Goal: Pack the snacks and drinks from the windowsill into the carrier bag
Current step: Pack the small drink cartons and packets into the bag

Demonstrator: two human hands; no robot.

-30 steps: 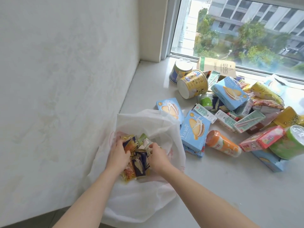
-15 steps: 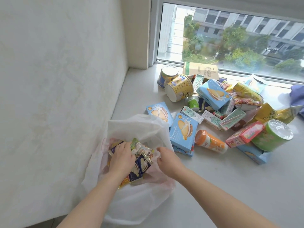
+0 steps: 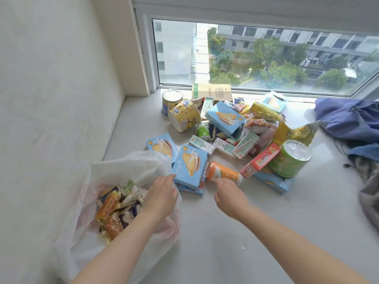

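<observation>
Left hand [image 3: 162,194] sits at the rim of the white carrier bag [image 3: 123,167], fingers curled; whether they pinch the plastic is unclear. Right hand [image 3: 229,196] has loosely bent fingers touching the orange bottle [image 3: 224,173] lying on the windowsill [image 3: 266,232].

We're in a home here, a flat high up in a block: the window [image 3: 266,58] looks down on treetops and other apartment buildings. Below it a wide white windowsill [image 3: 266,232] meets a plain white wall [image 3: 51,99], shop-bought snacks [image 3: 225,128] heaped on it, crumpled clothes [image 3: 348,119] dumped at the right.
</observation>
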